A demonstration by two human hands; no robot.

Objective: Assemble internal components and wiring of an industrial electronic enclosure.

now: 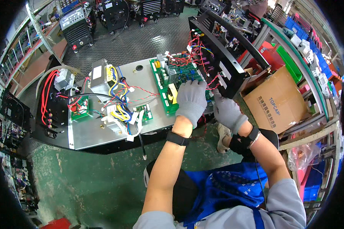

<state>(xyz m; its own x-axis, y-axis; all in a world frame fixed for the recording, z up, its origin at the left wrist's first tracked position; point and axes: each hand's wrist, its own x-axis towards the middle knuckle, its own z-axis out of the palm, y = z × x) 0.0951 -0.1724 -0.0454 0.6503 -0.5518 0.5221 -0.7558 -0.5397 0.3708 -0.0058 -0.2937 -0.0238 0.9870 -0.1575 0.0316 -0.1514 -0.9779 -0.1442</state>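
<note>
My left hand (192,98), in a grey glove, reaches over the right part of a large green circuit board (162,82). Its fingers are curled down among the parts, and what they grip is hidden. Beside it my right hand (228,110), gloved too, is closed next to the lower edge of a black panel (221,57). Something at its fingertips is too small to make out, close to red wires (213,79) running between board and panel. The board lies on a flat metal chassis plate (141,72). A yellow-wrapped component (172,94) sits left of my left hand.
On the chassis' left stand a transformer (99,80), bundled yellow and blue wires (120,110) and a small green board (143,113). A cardboard box (275,101) leans at the right beside a shelf frame (305,61). Finished-looking machines (76,28) stand at the back.
</note>
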